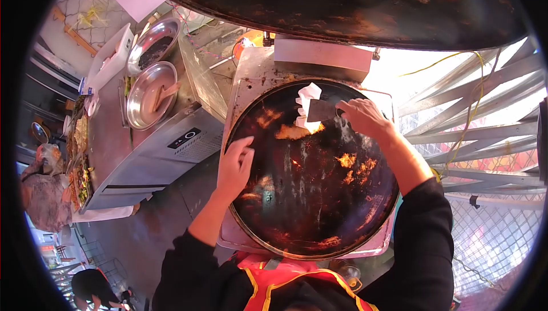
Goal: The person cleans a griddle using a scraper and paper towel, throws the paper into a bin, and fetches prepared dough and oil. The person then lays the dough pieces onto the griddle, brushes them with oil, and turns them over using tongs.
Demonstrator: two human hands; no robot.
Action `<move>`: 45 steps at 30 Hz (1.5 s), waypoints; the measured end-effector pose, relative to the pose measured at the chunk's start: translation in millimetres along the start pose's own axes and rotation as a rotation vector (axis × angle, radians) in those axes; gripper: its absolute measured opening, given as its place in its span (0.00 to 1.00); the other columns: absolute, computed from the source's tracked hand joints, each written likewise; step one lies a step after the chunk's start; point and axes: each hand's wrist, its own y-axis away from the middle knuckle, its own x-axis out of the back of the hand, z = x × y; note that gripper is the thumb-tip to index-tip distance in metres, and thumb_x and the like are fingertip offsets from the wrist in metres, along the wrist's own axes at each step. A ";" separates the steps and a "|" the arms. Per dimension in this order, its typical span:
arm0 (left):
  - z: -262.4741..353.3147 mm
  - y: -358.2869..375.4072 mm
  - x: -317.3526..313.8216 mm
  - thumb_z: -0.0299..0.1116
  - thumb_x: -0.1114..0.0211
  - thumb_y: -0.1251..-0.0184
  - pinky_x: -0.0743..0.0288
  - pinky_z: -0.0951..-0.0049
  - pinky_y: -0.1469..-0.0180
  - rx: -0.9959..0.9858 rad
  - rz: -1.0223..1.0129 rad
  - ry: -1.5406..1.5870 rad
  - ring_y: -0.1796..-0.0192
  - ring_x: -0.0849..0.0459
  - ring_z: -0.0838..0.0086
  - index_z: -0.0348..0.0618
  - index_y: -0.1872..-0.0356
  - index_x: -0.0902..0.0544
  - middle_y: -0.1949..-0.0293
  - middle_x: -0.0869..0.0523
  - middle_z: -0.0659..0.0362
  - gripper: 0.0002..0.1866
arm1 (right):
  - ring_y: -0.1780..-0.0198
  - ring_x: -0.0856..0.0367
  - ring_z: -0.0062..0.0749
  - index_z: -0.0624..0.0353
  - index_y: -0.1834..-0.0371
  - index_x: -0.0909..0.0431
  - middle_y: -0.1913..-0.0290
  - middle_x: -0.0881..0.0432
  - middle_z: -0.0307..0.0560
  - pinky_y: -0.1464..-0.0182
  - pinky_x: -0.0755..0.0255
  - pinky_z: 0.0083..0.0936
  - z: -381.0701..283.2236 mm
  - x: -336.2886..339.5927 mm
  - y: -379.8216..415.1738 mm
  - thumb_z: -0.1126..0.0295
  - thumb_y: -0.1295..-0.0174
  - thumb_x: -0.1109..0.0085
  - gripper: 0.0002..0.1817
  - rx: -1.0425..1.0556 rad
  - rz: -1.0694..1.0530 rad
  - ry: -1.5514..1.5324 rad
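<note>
A large round dark pan [297, 180] with brown and orange marks lies in front of me. Near its far side is a crumpled white piece [309, 101], like paper or cloth, beside a dark flat scraper [321, 111]. My right hand [364, 118] is closed on the scraper's right end, and the blade's left edge meets the white piece. My left hand [235, 165] hangs over the pan's left rim with fingers partly bent and apart, nothing in it.
A raised round dark lid [365, 3] spans the top. On the left, a metal counter [123, 151] holds two steel bowls [149, 97], a white tray [108, 60] and food. Metal lattice [491, 208] stands at the right. A person [91, 285] appears at the lower left.
</note>
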 end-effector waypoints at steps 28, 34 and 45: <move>-8.7 143.5 48.5 0.24 0.43 0.35 0.23 0.72 0.52 0.292 0.022 0.002 0.57 0.15 0.67 0.34 0.50 0.23 0.57 0.16 0.49 0.13 | 0.46 0.25 0.50 0.61 0.46 0.33 0.51 0.23 0.57 0.44 0.33 0.39 117.5 -99.8 19.0 0.72 0.41 0.45 0.19 -0.459 -0.077 -0.242; -11.0 146.1 61.3 0.23 0.43 0.35 0.23 0.72 0.53 0.243 0.006 0.007 0.58 0.14 0.65 0.34 0.51 0.22 0.58 0.16 0.49 0.12 | 0.69 0.21 0.41 0.59 0.56 0.27 0.68 0.20 0.52 0.65 0.27 0.39 58.1 -57.8 38.8 0.70 0.43 0.48 0.11 -0.713 -0.136 0.106; -7.4 135.2 78.0 0.24 0.43 0.34 0.24 0.74 0.57 0.059 -0.038 0.037 0.61 0.16 0.69 0.35 0.52 0.22 0.59 0.16 0.52 0.11 | 0.79 0.21 0.35 0.65 0.61 0.22 0.70 0.18 0.52 0.77 0.26 0.32 -6.0 56.2 33.6 0.66 0.38 0.46 0.12 -1.061 -0.309 -0.376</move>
